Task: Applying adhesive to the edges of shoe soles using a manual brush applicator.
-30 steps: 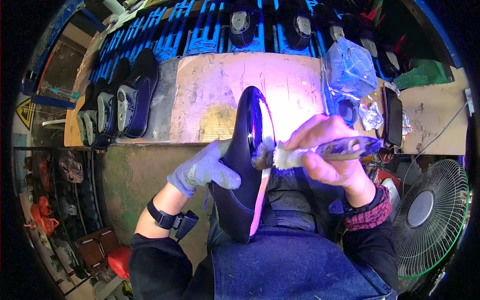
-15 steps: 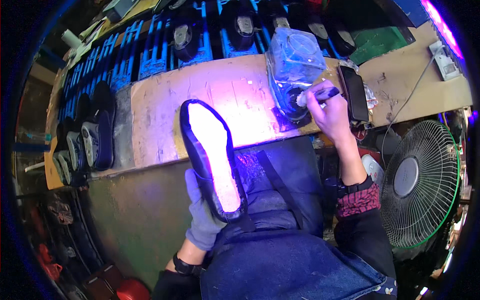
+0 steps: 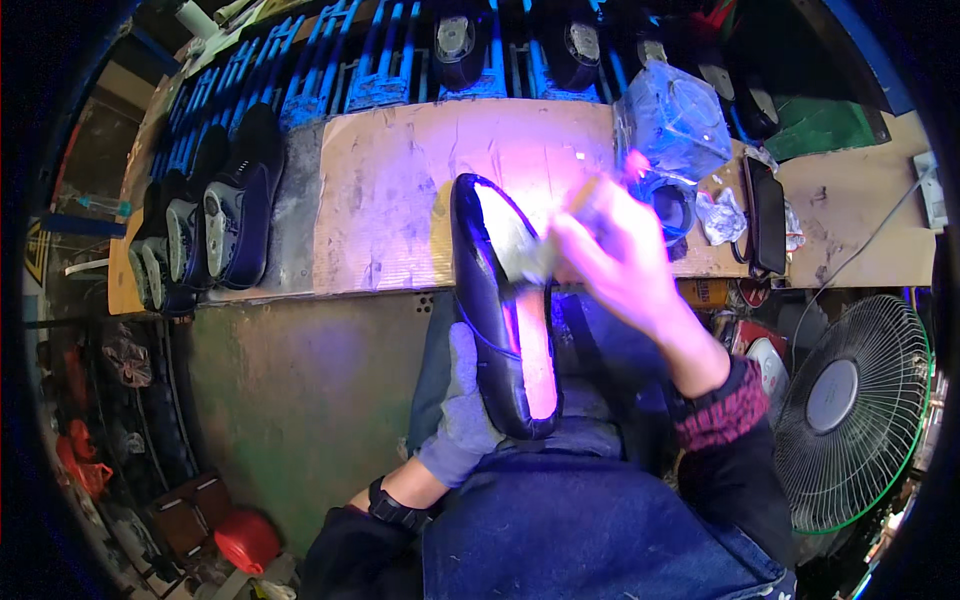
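My left hand (image 3: 462, 415), in a grey glove, is wrapped round the side and heel of a black shoe (image 3: 478, 285). The shoe is held bottom up and tilted, toe away from me, with a pale strip running along its underside. In my bare right hand (image 3: 625, 260), closed and smeared by motion, is a brush (image 3: 538, 262) with whitish bristles. Its bristles lie over the front half of the shoe's bottom, apparently touching it. A dark round pot (image 3: 672, 207) stands on the bench to the right, beside a block-shaped container wrapped in bluish plastic (image 3: 685, 120).
Cardboard (image 3: 385, 215) covers the bench top. More black shoes (image 3: 235, 215) stand at the left, and several others (image 3: 460, 45) sit on the blue rack (image 3: 385, 65) behind. Crumpled plastic (image 3: 722, 217) and a dark case (image 3: 765, 215) lie right. A fan (image 3: 835, 400) stands at the lower right.
My right hand has brought the brush left from the pot onto the shoe's bottom. The whole view has shifted, so the bench sits differently. My left hand still grips the shoe.
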Available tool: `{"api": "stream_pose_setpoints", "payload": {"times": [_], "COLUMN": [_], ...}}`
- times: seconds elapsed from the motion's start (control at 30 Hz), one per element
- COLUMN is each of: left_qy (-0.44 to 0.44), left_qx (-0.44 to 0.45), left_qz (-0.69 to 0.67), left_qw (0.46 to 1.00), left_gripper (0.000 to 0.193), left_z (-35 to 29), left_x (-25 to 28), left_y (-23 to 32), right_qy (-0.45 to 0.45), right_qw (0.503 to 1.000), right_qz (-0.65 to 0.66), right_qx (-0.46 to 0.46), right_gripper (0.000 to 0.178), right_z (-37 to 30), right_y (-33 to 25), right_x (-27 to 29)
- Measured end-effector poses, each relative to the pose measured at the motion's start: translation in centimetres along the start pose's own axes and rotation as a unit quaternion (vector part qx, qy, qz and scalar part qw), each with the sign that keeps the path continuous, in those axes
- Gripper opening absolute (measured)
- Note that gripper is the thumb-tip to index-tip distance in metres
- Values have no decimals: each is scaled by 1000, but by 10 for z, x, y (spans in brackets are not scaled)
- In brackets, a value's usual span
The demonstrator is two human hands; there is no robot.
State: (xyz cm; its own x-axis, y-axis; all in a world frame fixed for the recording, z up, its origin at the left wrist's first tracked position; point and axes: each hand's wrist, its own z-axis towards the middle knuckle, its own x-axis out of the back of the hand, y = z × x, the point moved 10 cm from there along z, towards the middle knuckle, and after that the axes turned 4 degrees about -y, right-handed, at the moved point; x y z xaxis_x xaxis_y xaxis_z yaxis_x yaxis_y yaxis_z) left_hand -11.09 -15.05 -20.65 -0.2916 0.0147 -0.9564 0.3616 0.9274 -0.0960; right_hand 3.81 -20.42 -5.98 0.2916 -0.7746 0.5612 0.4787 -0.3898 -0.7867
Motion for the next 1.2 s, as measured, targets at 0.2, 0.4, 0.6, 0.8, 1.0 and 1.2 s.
{"api": "stream_pose_setpoints", "payload": {"times": [0.2, 0.4, 0.6, 0.8, 1.0, 1.2], "left_qy": [26, -24, -59, -16, 37, 81], "left_qx": [4, 21, 6, -43, -184, -391], "left_qz": [49, -4, 49, 102, 399, 318], "left_qw": [998, 999, 997, 994, 897, 860], "left_gripper": [71, 70, 68, 63, 59, 45], "left_z": [0, 0, 5, 9, -1, -36], "left_x": [3, 12, -3, -26, -37, -2], "left_y": [3, 4, 4, 2, 25, 69], "right_qy": [31, 61, 107, 63, -70, -343], "right_qw": [999, 996, 994, 997, 982, 896], "right_qz": [-9, -40, 7, 46, 63, 46], "right_qx": [-35, -51, -36, 0, 162, 279], "right_gripper": [29, 18, 17, 20, 19, 23], "right_z": [59, 6, -36, -57, -66, -65], "right_y": [1, -11, -16, -39, -81, -127], "right_x": [-15, -6, -6, -9, -20, -37]}}
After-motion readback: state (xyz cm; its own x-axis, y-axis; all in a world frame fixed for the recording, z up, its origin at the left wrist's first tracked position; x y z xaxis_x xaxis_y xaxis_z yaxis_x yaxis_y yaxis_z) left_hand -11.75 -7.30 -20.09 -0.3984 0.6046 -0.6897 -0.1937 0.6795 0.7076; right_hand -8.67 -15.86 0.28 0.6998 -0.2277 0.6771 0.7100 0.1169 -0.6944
